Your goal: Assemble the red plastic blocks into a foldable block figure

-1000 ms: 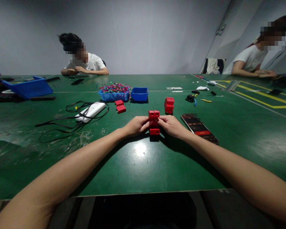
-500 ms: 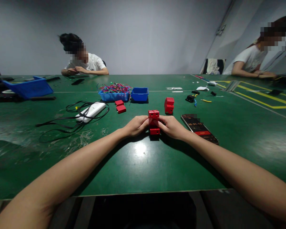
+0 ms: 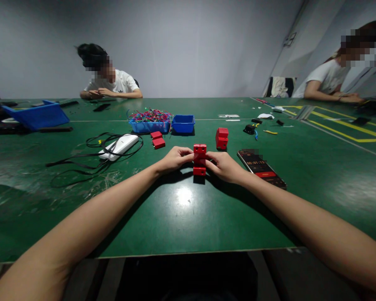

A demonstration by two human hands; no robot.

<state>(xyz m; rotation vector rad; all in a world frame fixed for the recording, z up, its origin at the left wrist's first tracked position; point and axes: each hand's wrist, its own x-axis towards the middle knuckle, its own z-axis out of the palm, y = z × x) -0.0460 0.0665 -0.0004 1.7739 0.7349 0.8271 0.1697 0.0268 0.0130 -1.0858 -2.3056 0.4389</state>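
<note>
Between my two hands a red plastic block-shaped module stands upright on the green table, with two dark round holes in its top face and one lower down. It looks like a DIN-rail housing. My left hand pinches its left side with thumb and fingertips near the top. From the other side my right hand holds it, fingers partly hidden behind. A similar red module stands just beyond my right hand. Two red pieces with small metal pins lie beyond my left hand.
A blue bin of coloured wires and a smaller blue bin stand ahead. Left lies a white power strip with black cable; right, a phone. Cutters lie farther right. Two people sit across the table.
My left hand has opened out a little and its fingers have risen along the block. The red block has shifted slightly left.
</note>
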